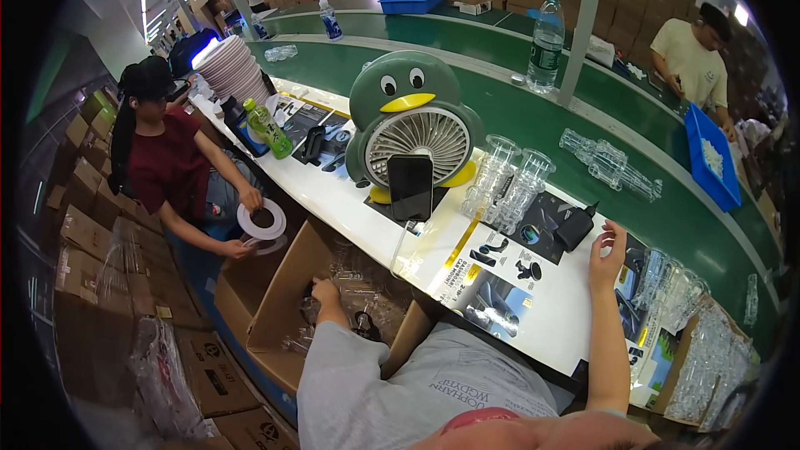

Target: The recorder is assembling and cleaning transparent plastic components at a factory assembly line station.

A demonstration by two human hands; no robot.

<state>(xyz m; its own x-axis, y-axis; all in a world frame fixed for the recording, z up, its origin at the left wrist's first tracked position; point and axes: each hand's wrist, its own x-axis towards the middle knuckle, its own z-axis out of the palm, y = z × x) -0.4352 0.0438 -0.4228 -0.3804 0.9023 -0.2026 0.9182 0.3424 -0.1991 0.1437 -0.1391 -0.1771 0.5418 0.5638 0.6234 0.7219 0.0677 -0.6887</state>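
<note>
My left hand (327, 293) reaches down into an open cardboard box (279, 304) at the bench's front edge. Clear plastic parts (358, 279) lie inside it around the hand; its fingers are mostly hidden, so any grip cannot be made out. My right hand (610, 248) rests at the far side of the bench, fingers loosely curled and apart, holding nothing. Just left of it sits a black block-shaped adapter (574, 228). Two stacks of clear plastic parts (529, 183) stand farther left, beside a dark phone (411, 189) leaning on a green penguin-shaped fan (406, 108).
Printed sheets (492, 283) cover the white bench. More clear parts (708, 358) fill a carton at right; others (612, 165) lie on the green conveyor (500, 58). A water bottle (547, 42) stands there. At left, a co-worker (179, 158) holds white rings (262, 221).
</note>
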